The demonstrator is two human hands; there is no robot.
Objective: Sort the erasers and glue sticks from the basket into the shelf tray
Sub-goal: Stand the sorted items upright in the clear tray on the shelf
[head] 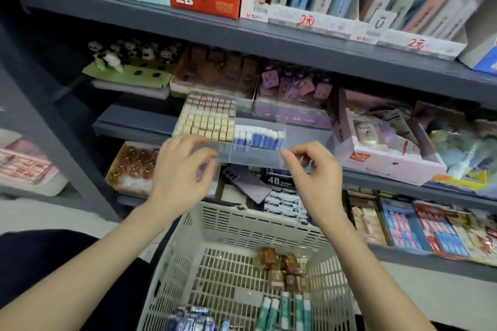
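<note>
On the shelf (134, 122), the left hand (180, 166) and right hand (314, 169) are pinching the front of the clear tray (255, 160), likely straightening it, and next are needing more glue sticks (285, 309) from the basket (242, 212) below.

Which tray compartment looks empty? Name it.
The rightmost compartment of the clear tray, beside the blue glue sticks; it appears to hold nothing, while the left one is packed with erasers.

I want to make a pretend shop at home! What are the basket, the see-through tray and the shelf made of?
Basket: likely moulded plastic, matt beige, pierced by even rows of slots. Tray: clear, slightly frosted plastic; the glue sticks show through its wall. Shelf: dark grey, matt, thin-edged, perhaps painted metal; the look leaves that open.
</note>
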